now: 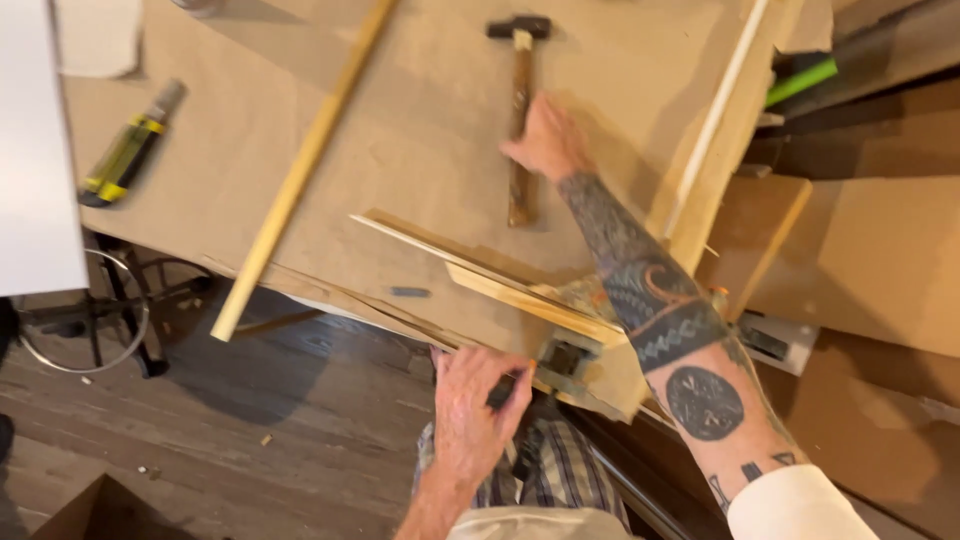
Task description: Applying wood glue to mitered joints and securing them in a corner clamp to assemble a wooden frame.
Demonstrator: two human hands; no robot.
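Observation:
A hammer (520, 60) with a wooden handle and dark head lies on the paper-covered workbench (420, 130). My right hand (545, 140), on a tattooed forearm, closes over the middle of its handle. At the bench's near edge, thin wooden strips (500, 285) are held in a metal clamp (565, 360). Just left of the clamp, my left hand (470, 410) grips a dark handle (512, 385), mostly hidden by my fingers.
A long wooden strip (300, 170) lies diagonally across the bench. A yellow-handled screwdriver (125, 155) lies at the left near a white board (35, 150). A plank (725, 140) leans at the right edge beside cardboard boxes (880, 260). A metal stool (90, 310) stands below left.

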